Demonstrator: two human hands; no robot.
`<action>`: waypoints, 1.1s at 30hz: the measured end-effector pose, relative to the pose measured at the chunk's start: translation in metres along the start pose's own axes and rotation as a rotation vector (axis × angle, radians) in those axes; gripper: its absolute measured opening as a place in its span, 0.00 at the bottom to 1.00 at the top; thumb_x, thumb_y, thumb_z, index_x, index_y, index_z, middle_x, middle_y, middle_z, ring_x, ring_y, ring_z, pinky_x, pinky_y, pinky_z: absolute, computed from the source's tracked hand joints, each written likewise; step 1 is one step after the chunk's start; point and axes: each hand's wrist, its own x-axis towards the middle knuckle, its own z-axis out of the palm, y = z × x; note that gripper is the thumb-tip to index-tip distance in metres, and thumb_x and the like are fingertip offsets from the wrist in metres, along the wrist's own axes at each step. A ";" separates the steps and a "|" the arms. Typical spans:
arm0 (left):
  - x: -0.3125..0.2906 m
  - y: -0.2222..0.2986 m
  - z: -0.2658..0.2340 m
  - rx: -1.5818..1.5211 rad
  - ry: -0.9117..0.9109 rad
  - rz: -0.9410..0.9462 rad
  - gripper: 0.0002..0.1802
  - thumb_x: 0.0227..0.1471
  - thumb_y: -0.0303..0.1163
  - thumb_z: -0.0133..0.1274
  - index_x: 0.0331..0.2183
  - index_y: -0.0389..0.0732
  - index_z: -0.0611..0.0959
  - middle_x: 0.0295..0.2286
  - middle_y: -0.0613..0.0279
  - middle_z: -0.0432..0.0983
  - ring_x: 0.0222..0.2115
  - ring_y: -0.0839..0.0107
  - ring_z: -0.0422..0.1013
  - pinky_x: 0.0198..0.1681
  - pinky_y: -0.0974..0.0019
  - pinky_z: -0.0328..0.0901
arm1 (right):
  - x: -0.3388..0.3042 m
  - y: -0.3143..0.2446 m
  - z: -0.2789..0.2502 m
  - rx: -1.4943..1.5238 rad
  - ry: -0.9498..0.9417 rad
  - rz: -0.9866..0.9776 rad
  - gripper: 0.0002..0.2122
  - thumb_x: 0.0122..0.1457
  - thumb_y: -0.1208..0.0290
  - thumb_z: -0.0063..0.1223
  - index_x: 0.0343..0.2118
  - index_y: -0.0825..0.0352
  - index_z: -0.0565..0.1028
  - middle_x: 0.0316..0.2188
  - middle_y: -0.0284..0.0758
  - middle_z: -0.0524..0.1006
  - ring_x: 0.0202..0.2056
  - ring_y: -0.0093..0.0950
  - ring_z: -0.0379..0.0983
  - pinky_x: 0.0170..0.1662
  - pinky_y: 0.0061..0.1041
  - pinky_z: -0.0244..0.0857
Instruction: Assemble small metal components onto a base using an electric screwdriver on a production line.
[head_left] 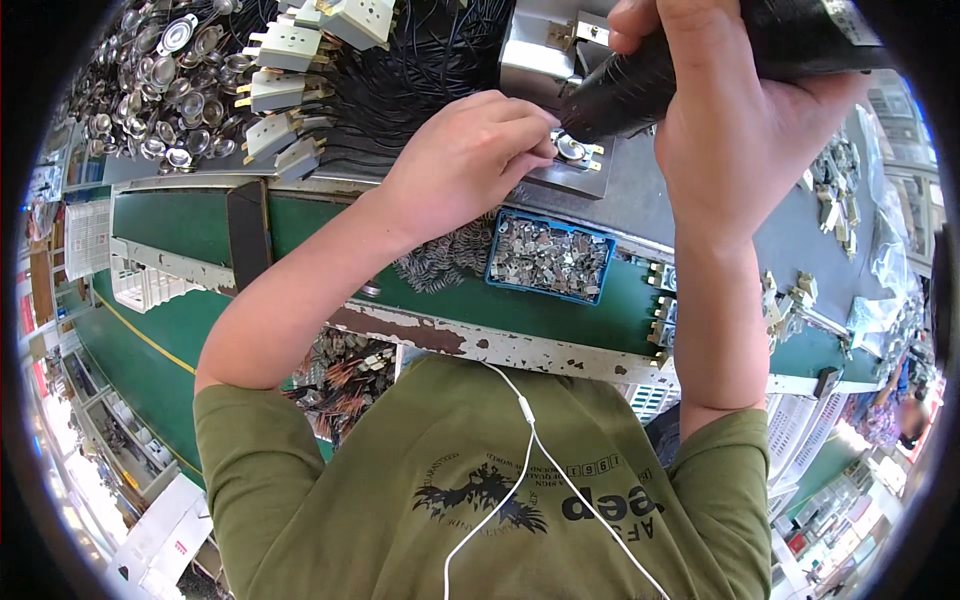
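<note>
So, disc, btwn L hand, R hand

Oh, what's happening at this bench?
A person is working with both bare hands. The right hand grips a black cylindrical tool, its end close to a small part with a round metal disc. The left hand has its fingertips bunched beside that part; whether they touch it is unclear. Nearer the person sits a blue tray of small metal pieces.
</note>
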 end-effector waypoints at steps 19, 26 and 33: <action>0.024 0.005 -0.023 0.122 -0.386 -0.238 0.15 0.55 0.38 0.62 0.40 0.38 0.83 0.34 0.53 0.80 0.41 0.52 0.78 0.44 0.52 0.72 | 0.005 0.014 -0.004 -0.062 -0.273 -0.119 0.09 0.59 0.78 0.60 0.40 0.77 0.77 0.26 0.38 0.80 0.19 0.21 0.74 0.23 0.21 0.69; 0.023 0.005 -0.020 0.132 -0.385 -0.269 0.15 0.55 0.38 0.62 0.41 0.39 0.84 0.34 0.52 0.81 0.40 0.51 0.79 0.44 0.51 0.73 | 0.001 0.018 0.002 -0.051 -0.316 -0.132 0.10 0.60 0.76 0.62 0.41 0.77 0.77 0.31 0.38 0.82 0.21 0.21 0.75 0.25 0.20 0.70; 0.018 0.003 -0.019 0.092 -0.343 -0.235 0.14 0.54 0.39 0.62 0.39 0.40 0.85 0.36 0.53 0.80 0.41 0.53 0.78 0.44 0.53 0.73 | 0.001 0.002 0.016 0.134 -0.139 -0.067 0.07 0.62 0.77 0.60 0.39 0.75 0.76 0.28 0.38 0.80 0.21 0.21 0.74 0.26 0.20 0.70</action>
